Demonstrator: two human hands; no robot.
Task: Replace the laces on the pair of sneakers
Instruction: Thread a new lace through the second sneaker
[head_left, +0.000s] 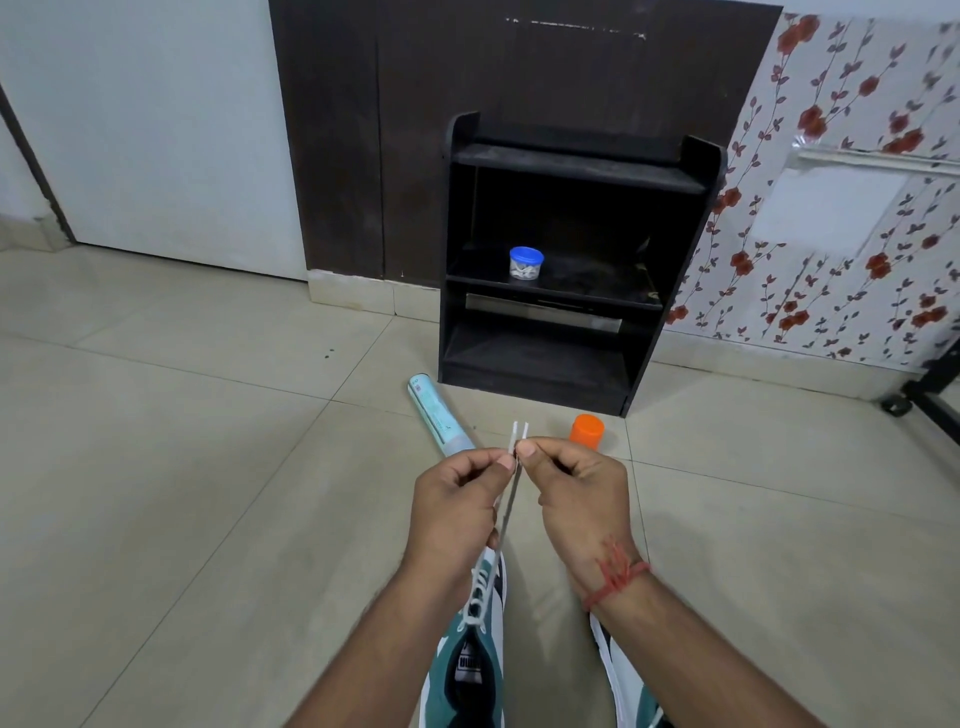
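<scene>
Both hands are up in front, close together. The left hand (457, 499) and the right hand (576, 493) each pinch the white lace (506, 512) between thumb and finger, and the two lace tips (520, 435) stick up side by side just above the fingers. The lace runs down to a green and white sneaker (475, 654) on the floor (182, 441), under the left arm. The other sneaker (623, 680) lies under the right arm, mostly hidden. Behind the hands lie a light blue tube (436, 413) and what may be a bottle with an orange cap (587, 429). A small jar with a blue lid (525, 263) sits on the black shelf (571, 265).
</scene>
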